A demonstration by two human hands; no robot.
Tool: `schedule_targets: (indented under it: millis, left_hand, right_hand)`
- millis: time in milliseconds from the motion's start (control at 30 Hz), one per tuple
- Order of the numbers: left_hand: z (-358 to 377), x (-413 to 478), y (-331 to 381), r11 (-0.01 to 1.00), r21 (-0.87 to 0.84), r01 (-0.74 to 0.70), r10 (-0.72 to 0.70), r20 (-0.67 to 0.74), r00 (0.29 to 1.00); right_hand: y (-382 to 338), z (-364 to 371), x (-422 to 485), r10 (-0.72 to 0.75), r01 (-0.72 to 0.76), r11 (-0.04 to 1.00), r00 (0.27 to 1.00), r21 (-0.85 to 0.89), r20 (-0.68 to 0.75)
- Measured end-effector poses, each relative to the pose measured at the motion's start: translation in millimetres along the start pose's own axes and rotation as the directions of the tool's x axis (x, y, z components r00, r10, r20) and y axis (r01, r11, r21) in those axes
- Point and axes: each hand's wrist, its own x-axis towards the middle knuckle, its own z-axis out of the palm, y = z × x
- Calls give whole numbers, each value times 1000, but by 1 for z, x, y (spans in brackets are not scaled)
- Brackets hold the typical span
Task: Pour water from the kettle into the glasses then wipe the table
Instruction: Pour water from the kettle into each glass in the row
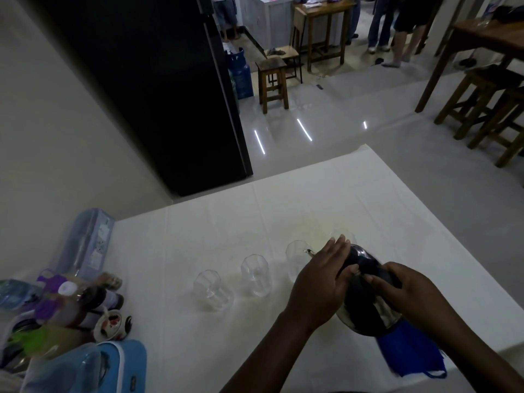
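Pouring stage. Kettle (365, 310) tilts at the table's (312, 194) 5 o'clock, spout over a glass (295, 262) at 10 o'clock. Right hand (402, 290) grips the handle; left hand (320, 282) rests flat-fingered on the lid. Fill levels unclear. Cloth (408, 355) lies under the kettle; wiping probably remains.

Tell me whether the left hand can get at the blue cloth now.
Probably not easily: the left hand rests on the kettle, which the right hand holds tilted just over the blue cloth.

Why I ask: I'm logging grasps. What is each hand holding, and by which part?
The right hand grips the kettle by its black handle; the left hand only presses flat against its top.
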Motion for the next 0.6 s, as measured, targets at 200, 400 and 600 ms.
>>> schedule_targets:
  millis: [200,400,600]
  left_hand:
    - [4,-1,6,994,91,-67,65,28,998]
    - [13,6,22,978,142,-151,147,36,988]
    - [31,26,45,970,150,-189,187,30,982]
  right_hand:
    - [18,5,-9,-2,5,994,1000,109,-25]
    - [33,-6,-16,8,1,980,999,197,-47]
    - [49,-39,-13,-4,15,984,998,175,-63]
